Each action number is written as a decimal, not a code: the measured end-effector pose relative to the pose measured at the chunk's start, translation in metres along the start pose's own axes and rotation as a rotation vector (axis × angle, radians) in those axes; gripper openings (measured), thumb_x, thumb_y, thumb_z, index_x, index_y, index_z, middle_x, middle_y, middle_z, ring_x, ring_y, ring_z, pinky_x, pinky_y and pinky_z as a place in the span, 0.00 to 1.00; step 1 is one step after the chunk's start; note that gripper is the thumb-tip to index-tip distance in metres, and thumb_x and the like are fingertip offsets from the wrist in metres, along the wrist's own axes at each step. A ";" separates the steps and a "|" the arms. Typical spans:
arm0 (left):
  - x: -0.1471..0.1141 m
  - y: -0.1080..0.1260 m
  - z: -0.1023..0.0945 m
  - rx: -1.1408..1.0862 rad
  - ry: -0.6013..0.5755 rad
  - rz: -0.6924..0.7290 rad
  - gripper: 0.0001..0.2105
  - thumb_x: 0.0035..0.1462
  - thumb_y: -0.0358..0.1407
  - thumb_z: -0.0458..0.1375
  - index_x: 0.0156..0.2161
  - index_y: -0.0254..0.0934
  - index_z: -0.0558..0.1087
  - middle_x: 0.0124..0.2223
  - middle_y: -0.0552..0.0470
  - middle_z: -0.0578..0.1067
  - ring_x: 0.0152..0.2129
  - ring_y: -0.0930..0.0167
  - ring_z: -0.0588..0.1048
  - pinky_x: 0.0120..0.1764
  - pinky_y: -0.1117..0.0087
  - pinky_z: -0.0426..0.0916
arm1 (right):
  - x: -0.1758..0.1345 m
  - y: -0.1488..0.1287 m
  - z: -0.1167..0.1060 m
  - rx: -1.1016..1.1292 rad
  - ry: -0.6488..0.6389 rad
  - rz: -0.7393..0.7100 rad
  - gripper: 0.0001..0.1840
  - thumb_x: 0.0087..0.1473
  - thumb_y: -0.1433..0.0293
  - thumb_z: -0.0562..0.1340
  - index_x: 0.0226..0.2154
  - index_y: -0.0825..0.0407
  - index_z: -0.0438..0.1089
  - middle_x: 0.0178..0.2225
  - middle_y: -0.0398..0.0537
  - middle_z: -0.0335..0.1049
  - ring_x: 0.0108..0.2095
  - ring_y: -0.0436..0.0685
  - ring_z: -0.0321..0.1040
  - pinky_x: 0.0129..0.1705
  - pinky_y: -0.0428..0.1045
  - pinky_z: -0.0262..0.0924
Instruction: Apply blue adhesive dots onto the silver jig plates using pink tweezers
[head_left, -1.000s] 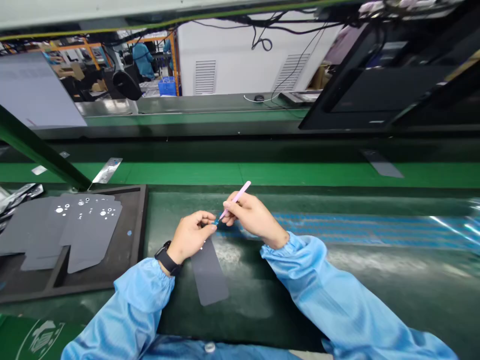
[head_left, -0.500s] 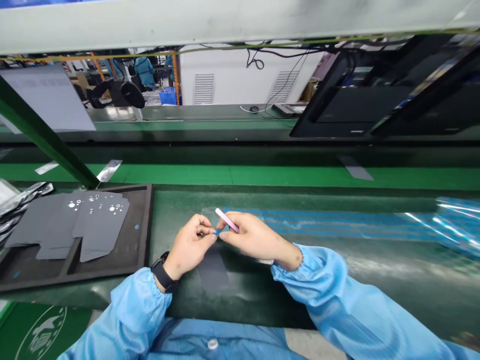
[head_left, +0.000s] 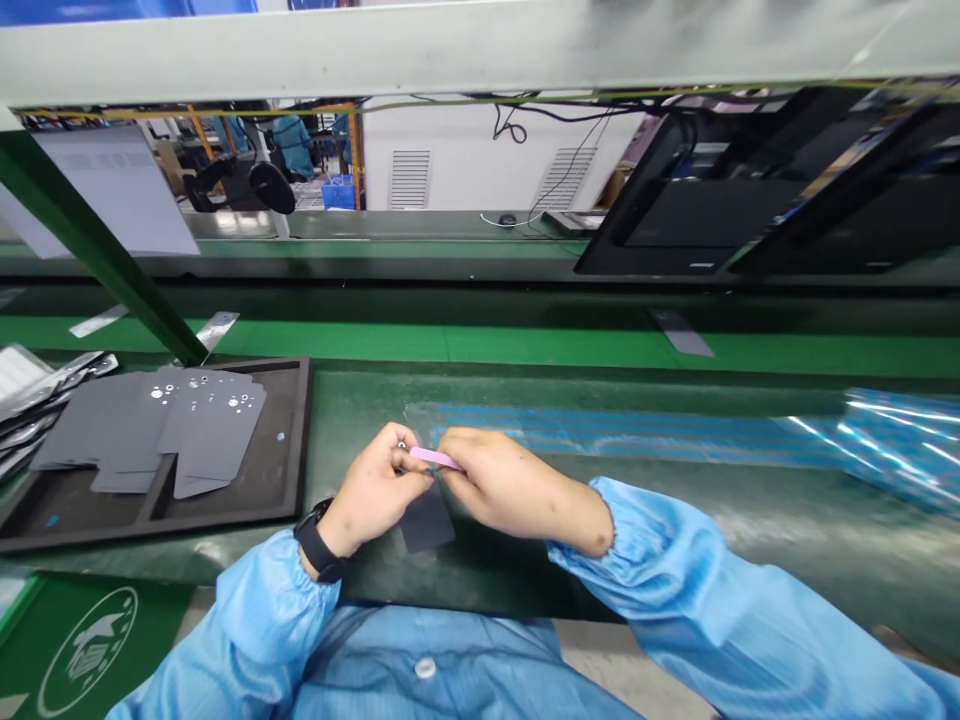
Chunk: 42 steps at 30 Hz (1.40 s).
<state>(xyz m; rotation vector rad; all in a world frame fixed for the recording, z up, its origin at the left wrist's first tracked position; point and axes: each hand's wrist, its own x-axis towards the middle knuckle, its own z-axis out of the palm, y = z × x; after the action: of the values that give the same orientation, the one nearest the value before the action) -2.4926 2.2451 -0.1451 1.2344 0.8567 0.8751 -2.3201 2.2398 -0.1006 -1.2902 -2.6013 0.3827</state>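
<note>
My right hand [head_left: 499, 478] grips a slim pink stick [head_left: 436, 458], which lies almost level and points left. My left hand [head_left: 382, 490], with a black watch on the wrist, has thumb and fingers pinched together close to the stick's tip. A tiny bluish piece seems to be between the fingertips of both hands, too small to name. Under the hands a dark grey phone-back-shaped sheet [head_left: 427, 522] lies on the green bench; its upper part is hidden by my fingers. A clear film strip with blue tabs [head_left: 600, 430] runs off to the right from behind my hands.
To the left, a black divided tray [head_left: 300, 440] bears several stacked grey sheets [head_left: 217, 430] with cut-out holes. A slanted green post [head_left: 127, 270] rises behind it. Rolled or folded film [head_left: 907, 440] lies at the right. Black monitors [head_left: 697, 200] hang beyond.
The pink stick has tipped down from a steep slant to nearly level, its tip now by my left fingertips. My hands stay close together; the view has shifted slightly.
</note>
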 end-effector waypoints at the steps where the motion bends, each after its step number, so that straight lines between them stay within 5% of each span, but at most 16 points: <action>1: -0.001 0.000 0.000 -0.011 -0.006 -0.001 0.15 0.44 0.35 0.62 0.33 0.39 0.59 0.22 0.63 0.65 0.19 0.79 0.60 0.25 0.77 0.53 | -0.001 0.000 -0.001 -0.022 0.004 0.006 0.08 0.54 0.77 0.52 0.29 0.54 0.65 0.29 0.50 0.67 0.28 0.53 0.62 0.32 0.47 0.54; 5: -0.003 -0.003 -0.001 -0.029 -0.001 0.013 0.15 0.45 0.39 0.63 0.35 0.39 0.61 0.25 0.60 0.68 0.22 0.78 0.64 0.28 0.75 0.57 | -0.001 0.004 -0.004 0.024 0.064 0.056 0.08 0.53 0.75 0.53 0.26 0.53 0.65 0.27 0.48 0.66 0.27 0.52 0.60 0.31 0.47 0.54; 12: -0.004 -0.013 -0.004 -0.053 0.064 0.025 0.13 0.45 0.39 0.64 0.35 0.37 0.68 0.29 0.56 0.71 0.28 0.75 0.70 0.35 0.73 0.63 | -0.001 0.004 -0.001 0.520 0.023 0.413 0.08 0.51 0.69 0.55 0.24 0.52 0.66 0.16 0.37 0.56 0.18 0.48 0.52 0.21 0.44 0.46; 17: -0.001 -0.017 -0.005 -0.042 0.076 0.030 0.14 0.45 0.38 0.65 0.37 0.36 0.72 0.32 0.53 0.74 0.31 0.74 0.71 0.38 0.71 0.65 | 0.001 0.004 0.007 0.747 -0.003 0.490 0.09 0.49 0.66 0.57 0.24 0.52 0.68 0.14 0.35 0.50 0.16 0.46 0.45 0.18 0.44 0.41; 35: 0.003 -0.023 0.003 0.247 0.197 0.045 0.08 0.48 0.39 0.60 0.30 0.36 0.76 0.28 0.52 0.76 0.25 0.72 0.70 0.31 0.72 0.64 | 0.007 -0.004 0.011 0.301 0.092 0.338 0.09 0.52 0.75 0.55 0.28 0.53 0.71 0.26 0.45 0.70 0.28 0.52 0.65 0.32 0.46 0.54; 42: 0.005 -0.028 0.007 0.096 0.229 0.027 0.08 0.46 0.39 0.61 0.25 0.35 0.73 0.24 0.56 0.71 0.22 0.75 0.65 0.28 0.74 0.59 | 0.006 0.003 0.015 0.407 0.196 0.324 0.09 0.48 0.74 0.58 0.33 0.53 0.73 0.31 0.48 0.72 0.33 0.55 0.68 0.37 0.49 0.60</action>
<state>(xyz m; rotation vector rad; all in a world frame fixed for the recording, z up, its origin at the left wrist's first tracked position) -2.4819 2.2436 -0.1724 1.2466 1.0777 1.0203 -2.3258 2.2442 -0.1152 -1.5039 -2.0179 0.7522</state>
